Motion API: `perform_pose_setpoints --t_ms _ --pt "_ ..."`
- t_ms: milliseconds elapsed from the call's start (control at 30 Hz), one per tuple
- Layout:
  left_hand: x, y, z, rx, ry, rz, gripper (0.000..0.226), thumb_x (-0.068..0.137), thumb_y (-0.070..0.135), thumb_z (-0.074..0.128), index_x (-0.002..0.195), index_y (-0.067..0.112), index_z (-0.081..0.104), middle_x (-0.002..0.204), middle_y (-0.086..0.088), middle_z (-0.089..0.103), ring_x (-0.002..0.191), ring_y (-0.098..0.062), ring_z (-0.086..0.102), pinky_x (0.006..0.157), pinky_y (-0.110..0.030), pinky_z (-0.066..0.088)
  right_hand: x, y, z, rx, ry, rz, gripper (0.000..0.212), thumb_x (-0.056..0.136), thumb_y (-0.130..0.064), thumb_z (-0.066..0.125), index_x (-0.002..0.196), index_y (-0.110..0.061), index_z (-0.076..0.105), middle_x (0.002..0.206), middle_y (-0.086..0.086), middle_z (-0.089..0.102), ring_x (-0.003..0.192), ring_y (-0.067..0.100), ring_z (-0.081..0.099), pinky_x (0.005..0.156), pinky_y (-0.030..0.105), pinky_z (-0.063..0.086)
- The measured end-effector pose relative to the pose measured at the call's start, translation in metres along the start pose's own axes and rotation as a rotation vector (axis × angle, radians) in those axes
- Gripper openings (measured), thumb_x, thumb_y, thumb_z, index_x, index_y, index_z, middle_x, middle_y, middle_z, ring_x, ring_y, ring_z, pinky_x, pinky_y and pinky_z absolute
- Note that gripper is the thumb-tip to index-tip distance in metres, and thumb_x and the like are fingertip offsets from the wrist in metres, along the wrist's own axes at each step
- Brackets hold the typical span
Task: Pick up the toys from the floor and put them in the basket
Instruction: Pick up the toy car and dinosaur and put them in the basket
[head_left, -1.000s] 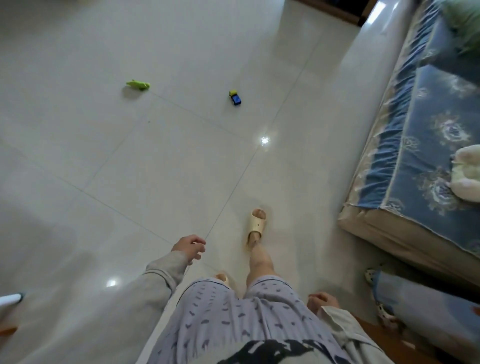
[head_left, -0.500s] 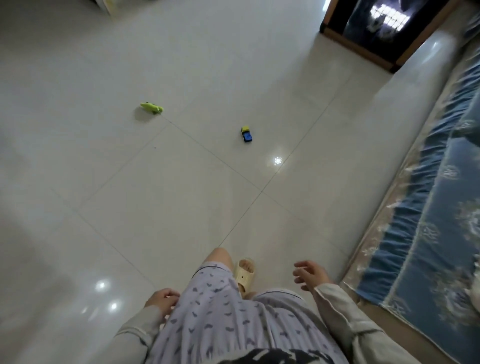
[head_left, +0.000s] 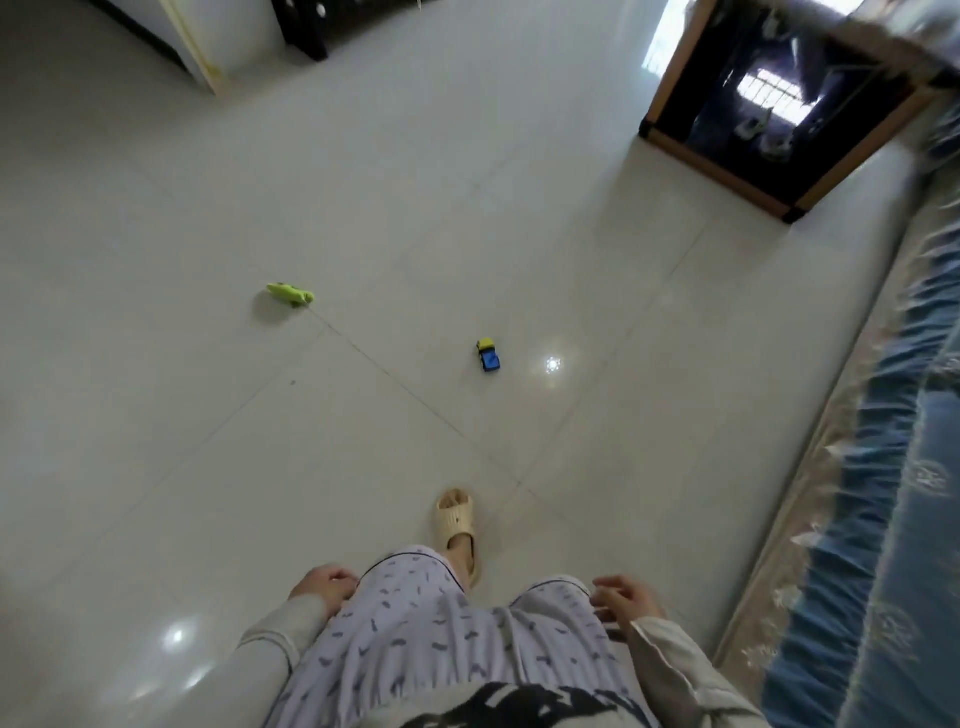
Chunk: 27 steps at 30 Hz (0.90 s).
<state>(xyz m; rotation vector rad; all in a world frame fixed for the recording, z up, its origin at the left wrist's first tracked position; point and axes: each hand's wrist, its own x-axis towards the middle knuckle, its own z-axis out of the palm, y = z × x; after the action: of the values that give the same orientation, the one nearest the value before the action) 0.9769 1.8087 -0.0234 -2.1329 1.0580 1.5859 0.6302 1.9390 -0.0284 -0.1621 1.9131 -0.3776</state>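
Observation:
Two toys lie on the pale tiled floor ahead of me. A small blue and yellow toy truck (head_left: 488, 355) sits near the middle, and a green toy (head_left: 291, 293) lies further left. My left hand (head_left: 323, 582) hangs beside my left thigh, fingers curled, holding nothing. My right hand (head_left: 626, 598) hangs by my right thigh with fingers loosely apart, also holding nothing. Both hands are far from the toys. No basket is in view.
A blue patterned sofa cover with a fringe (head_left: 883, 467) runs along the right side. A dark glass-topped table with a wooden frame (head_left: 779, 109) stands at the back right. White and dark furniture (head_left: 208, 47) stands at the back left. My slippered foot (head_left: 457, 525) steps forward.
I have walked forward and my view has tilted up; the toys sit lower in the frame. My hands have swung with the steps; the left has dropped back to my thigh.

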Motion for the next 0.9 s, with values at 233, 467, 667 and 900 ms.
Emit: perform_pose_setpoints --t_ms 233,467,667,900 --pt "0.025 0.156 -0.070 -0.048 0.031 0.126 0.012 0.086 0.006 0.050 0.085 0.016 0.057 0.073 -0.002 0.058 0.055 -0.014 0.048 0.050 -0.020 0.029 0.035 -0.081 -0.005 -0.010 0.027 0.057 0.015 0.091 0.007 0.045 0.103 0.006 0.055 0.068 0.013 0.056 0.055 0.021 0.048 0.050 0.025 0.038" --pt "0.052 0.214 -0.087 -0.070 -0.007 0.094 0.013 0.086 0.006 0.050 0.092 0.014 0.057 0.086 -0.007 0.059 0.056 -0.014 0.049 0.051 -0.020 0.029 0.080 -0.156 -0.012 -0.212 -0.016 0.048 0.023 0.090 0.003 0.050 0.108 0.012 0.059 0.079 0.017 0.061 0.063 0.023 0.056 0.055 0.026 0.043" --pt "0.076 0.204 -0.085 -0.090 0.005 -0.101 0.018 0.086 0.003 0.051 0.072 0.012 0.057 0.067 -0.009 0.056 0.052 -0.019 0.045 0.047 -0.019 0.029 0.134 -0.245 -0.016 -0.319 -0.054 0.029 0.016 0.088 0.005 0.051 0.077 -0.003 0.058 0.060 0.004 0.051 0.057 0.018 0.050 0.046 0.015 0.042" --pt "0.095 0.254 -0.098 -0.152 0.014 -0.251 0.010 0.089 0.006 0.050 0.081 0.005 0.056 0.085 -0.015 0.058 0.062 -0.023 0.051 0.051 -0.023 0.036 0.182 -0.373 -0.043 -0.394 -0.112 -0.027 0.013 0.089 0.007 0.044 0.090 -0.002 0.054 0.058 0.005 0.048 0.040 0.012 0.048 0.029 0.013 0.036"
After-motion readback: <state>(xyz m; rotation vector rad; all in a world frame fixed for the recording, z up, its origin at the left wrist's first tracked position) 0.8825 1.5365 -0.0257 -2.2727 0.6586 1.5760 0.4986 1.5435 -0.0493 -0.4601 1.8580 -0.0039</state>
